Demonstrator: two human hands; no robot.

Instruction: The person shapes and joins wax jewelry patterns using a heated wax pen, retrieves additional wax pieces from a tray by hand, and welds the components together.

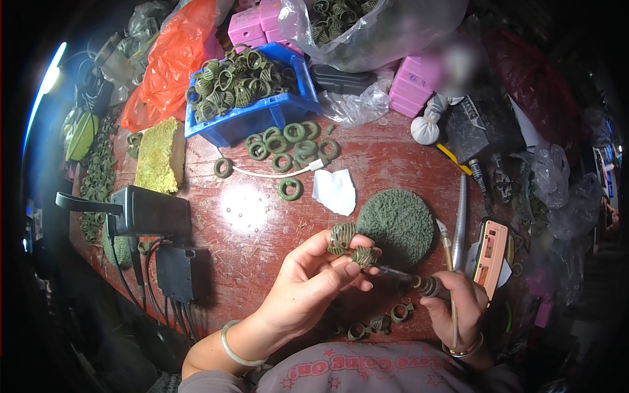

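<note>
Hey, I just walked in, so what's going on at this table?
A person is working with both hands over a worn red table. The left hand holds small dark green ribbed pieces in its fingers. The right hand grips a dark-handled tool with a slim tip, pointed toward them, plus a thin wooden stick. Beyond, a blue plastic bin is heaped with similar green rings. Whether the tip touches is unclear.

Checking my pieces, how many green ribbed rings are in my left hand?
2: one green ribbed ring farther left, another ribbed ring nearer your right hand. More may be hidden.
</note>
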